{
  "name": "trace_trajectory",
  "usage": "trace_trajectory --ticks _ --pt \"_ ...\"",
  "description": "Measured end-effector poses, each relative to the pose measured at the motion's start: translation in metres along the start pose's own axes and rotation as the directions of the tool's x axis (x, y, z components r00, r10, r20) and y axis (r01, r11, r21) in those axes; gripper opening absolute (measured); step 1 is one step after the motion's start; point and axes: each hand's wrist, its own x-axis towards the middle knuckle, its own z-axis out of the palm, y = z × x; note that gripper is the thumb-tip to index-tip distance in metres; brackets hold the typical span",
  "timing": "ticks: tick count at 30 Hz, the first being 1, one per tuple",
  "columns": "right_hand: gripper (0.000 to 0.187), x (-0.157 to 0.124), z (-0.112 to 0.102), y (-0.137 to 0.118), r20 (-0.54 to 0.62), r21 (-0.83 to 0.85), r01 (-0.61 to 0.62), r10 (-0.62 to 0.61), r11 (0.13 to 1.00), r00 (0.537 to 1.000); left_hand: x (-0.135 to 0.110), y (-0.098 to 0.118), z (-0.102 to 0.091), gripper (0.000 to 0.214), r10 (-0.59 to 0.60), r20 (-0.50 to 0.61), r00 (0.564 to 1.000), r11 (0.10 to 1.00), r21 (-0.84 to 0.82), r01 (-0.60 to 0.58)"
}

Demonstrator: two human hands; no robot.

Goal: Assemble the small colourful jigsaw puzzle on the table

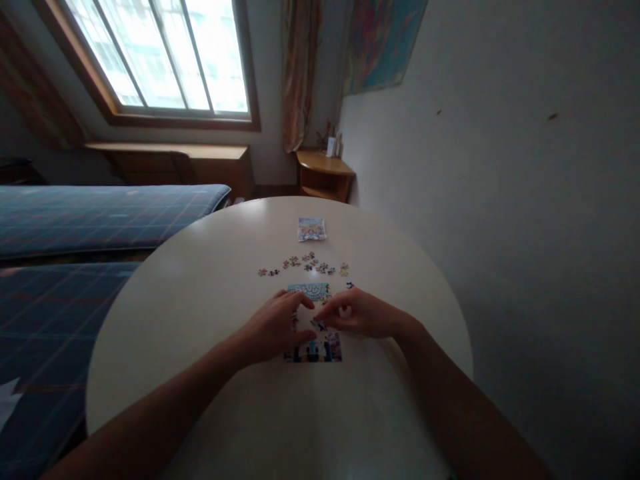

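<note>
A small, partly assembled jigsaw puzzle (314,350) lies on the round white table (200,300). My left hand (275,327) rests on the puzzle's left side, fingers curled down onto it. My right hand (360,313) is at its right side, fingertips pinched on a small puzzle piece (319,325) over the unfilled middle. Several loose puzzle pieces (305,263) lie in a row just beyond the puzzle. Farther back sits a small picture card (311,229).
A bed with a blue plaid cover (75,220) runs along the left of the table. A grey wall is close on the right. A wooden corner shelf (325,173) and a window (165,53) lie beyond the table.
</note>
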Motion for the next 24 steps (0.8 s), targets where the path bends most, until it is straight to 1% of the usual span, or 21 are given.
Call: trace_trajectory --ticks 3,5,7,11,17,24 --pt "0.02 0.0 0.002 0.0 0.017 -0.011 -0.03 0.03 0.999 0.999 -0.005 -0.004 -0.001 0.066 0.102 0.032 0.994 0.99 0.091 -0.105" --pt "0.016 0.0 0.003 -0.001 0.027 -0.029 -0.031 0.032 0.999 0.999 -0.007 -0.006 0.002 0.081 0.114 0.058 0.992 0.985 0.123 -0.12" --pt "0.014 0.001 0.003 -0.001 0.048 -0.035 -0.022 0.024 0.999 0.999 -0.007 -0.007 0.005 0.087 0.105 0.081 0.991 0.984 0.136 -0.115" --pt "0.015 0.001 0.003 -0.002 0.082 -0.052 -0.023 0.028 0.998 0.996 -0.008 -0.008 0.007 0.089 0.085 0.113 0.99 0.985 0.141 -0.1" --pt "0.017 0.002 0.003 -0.005 0.08 -0.106 -0.001 0.009 0.994 0.997 -0.007 -0.01 0.008 0.091 0.055 0.129 0.99 0.984 0.16 -0.076" --pt "0.018 0.001 0.004 -0.004 0.077 -0.049 0.008 -0.004 0.999 0.997 -0.006 -0.012 0.009 0.091 0.05 0.137 0.989 0.986 0.151 -0.071"
